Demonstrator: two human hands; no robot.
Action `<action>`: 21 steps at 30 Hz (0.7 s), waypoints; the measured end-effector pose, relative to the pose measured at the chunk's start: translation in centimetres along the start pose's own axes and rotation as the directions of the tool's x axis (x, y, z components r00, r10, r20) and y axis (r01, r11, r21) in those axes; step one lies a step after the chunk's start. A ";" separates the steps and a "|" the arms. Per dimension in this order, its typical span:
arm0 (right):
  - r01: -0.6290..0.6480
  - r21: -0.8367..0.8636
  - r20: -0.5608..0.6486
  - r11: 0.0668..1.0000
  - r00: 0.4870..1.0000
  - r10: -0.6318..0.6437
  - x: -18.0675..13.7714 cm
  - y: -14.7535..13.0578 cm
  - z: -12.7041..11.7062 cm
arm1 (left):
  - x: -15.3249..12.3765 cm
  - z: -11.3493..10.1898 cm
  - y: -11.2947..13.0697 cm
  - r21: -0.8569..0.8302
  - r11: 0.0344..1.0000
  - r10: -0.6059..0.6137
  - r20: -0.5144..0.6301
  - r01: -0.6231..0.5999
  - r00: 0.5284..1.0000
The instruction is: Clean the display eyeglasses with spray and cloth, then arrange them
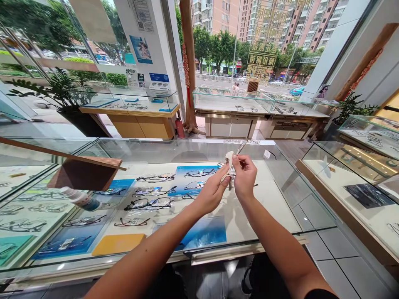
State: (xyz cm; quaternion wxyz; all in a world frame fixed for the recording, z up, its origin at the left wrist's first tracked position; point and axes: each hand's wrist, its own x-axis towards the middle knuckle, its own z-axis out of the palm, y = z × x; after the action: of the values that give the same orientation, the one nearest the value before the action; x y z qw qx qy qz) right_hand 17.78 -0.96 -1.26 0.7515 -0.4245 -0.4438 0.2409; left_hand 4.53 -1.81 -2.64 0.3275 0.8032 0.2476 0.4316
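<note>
Both hands are raised together above a glass display counter (280,195). My left hand (213,191) pinches a small white cloth (229,157) against a thin-framed pair of glasses (239,150). My right hand (245,176) is closed on the same pair of glasses, fingers curled round the frame; one slim temple arm sticks up and to the right. Most of the frame is hidden behind my fingers. Under the glass below lie several pairs of spectacles (148,203) on white and blue mats.
A small spray bottle (81,199) lies on the glass at the left. A wooden stand (84,172) sits beside it. More glass showcases stand to the right (358,166) and across the aisle (233,104). A potted plant (62,91) stands far left.
</note>
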 end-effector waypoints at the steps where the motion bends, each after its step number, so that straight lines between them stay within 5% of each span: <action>1: -0.003 -0.005 -0.009 1.000 1.000 0.003 0.2 0.0 -0.1 | 0.0 -0.1 0.0 -0.002 1.000 -0.002 0.010 0.002 1.000; 8: 0.041 -0.024 -0.090 0.999 0.995 -0.043 1.3 -0.1 -0.8 | -0.2 0.4 0.2 0.001 1.000 -0.013 0.092 0.013 0.996; 21: 0.129 -0.113 0.013 0.985 0.992 -0.128 -0.5 -0.5 0.3 | 0.1 0.3 0.1 -0.199 0.979 -0.058 -0.023 0.052 0.998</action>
State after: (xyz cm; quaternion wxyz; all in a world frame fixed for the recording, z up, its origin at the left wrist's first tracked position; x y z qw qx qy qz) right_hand 17.25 -1.41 -0.97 0.7389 -0.4366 -0.4852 0.1675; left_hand 4.86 -1.88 -2.65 0.4140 0.7532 0.2301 0.4564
